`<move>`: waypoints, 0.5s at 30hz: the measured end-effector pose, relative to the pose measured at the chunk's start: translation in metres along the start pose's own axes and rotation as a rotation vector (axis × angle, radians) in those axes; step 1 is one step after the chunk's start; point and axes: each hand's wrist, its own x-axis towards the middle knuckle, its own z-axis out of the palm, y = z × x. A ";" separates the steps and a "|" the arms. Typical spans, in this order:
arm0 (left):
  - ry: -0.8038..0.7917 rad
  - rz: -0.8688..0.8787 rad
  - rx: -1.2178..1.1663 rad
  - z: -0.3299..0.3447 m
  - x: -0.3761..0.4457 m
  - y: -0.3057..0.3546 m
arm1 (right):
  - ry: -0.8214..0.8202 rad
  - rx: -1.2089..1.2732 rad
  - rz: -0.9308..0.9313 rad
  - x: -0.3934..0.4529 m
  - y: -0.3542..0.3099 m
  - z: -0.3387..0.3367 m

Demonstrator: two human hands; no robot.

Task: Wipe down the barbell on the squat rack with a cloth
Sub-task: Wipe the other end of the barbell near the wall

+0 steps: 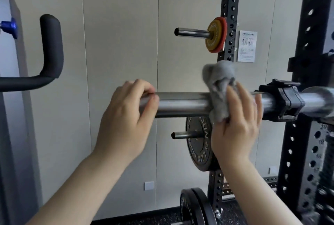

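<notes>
Left hand (126,114) fingers curl round barbell sleeve (182,104) end; right hand (236,120) presses grey cloth (219,87) on it. Risk: cloth snags on collar clamp (282,101).

Barbell (182,103): polished steel sleeve, lying horizontal across mid-frame, free end at left, right end running off the frame edge at the squat rack (305,134). Black clamp collar (283,101) locked around sleeve toward the right. Squat rack: black uprights with rows of holes and white numbers. Cloth (219,87): grey, crumpled, draped over sleeve just left of collar, bunched above the bar and hanging a little below it, wrapped against the steel.
</notes>
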 end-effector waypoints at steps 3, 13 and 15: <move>0.028 0.000 0.041 0.008 -0.002 0.002 | 0.022 0.156 0.164 0.005 -0.038 0.016; 0.024 -0.083 0.124 0.006 0.018 -0.005 | 0.114 0.176 0.042 -0.012 0.014 0.000; 0.013 -0.142 0.150 0.008 0.023 -0.005 | 0.166 0.230 0.216 -0.008 -0.006 0.009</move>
